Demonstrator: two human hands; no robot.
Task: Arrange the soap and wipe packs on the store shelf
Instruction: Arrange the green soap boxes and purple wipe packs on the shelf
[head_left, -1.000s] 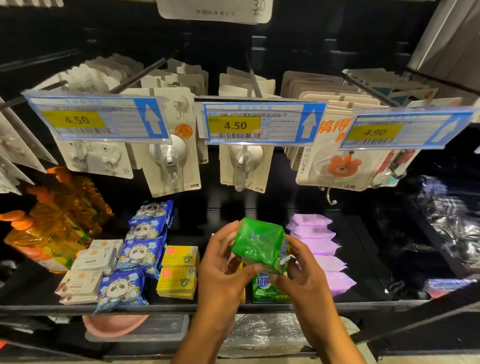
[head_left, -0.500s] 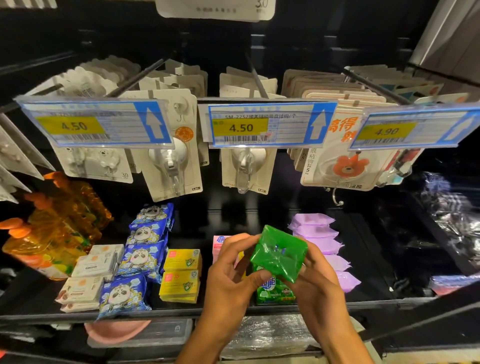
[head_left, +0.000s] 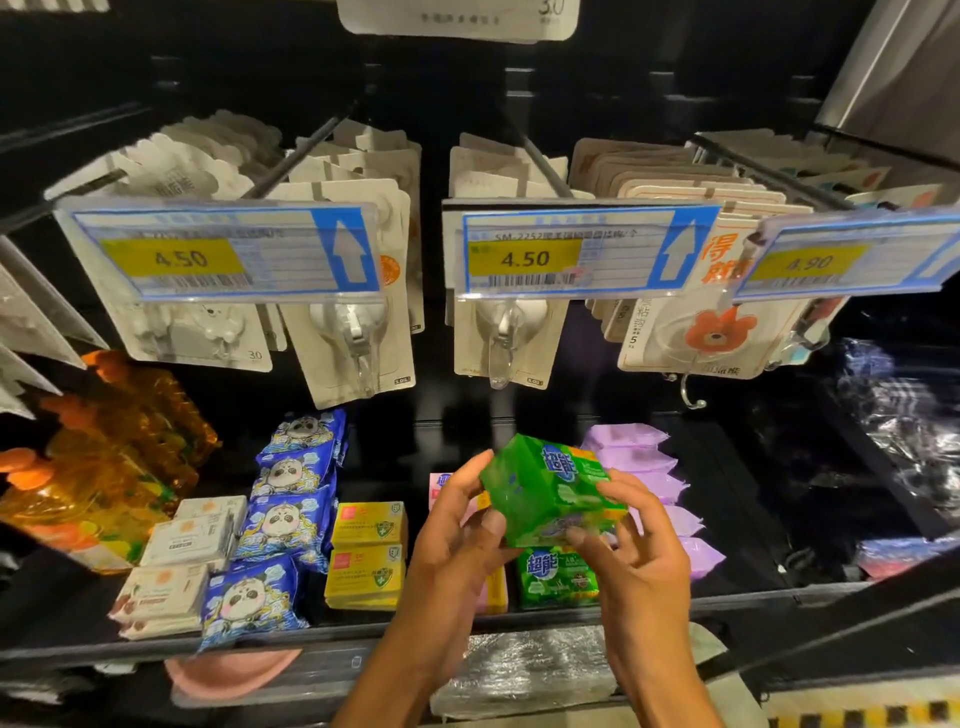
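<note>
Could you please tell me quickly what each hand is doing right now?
Left hand: holding the left end of the green soap pack.
Right hand: holding the right end of the same pack.

I am in a shop. The middle price tag reads 4.50 above a barcode. Left of it hangs a left price tag, also 4.50, and right of it a right price tag at 4.90. Behind that tag, carded hooks hang in rows on pegs. Below it, a shelf carries repeated goods: blue panda packs, yellow soap boxes and purple packs. The green soap pack I hold matches a second green pack lying there.
</note>
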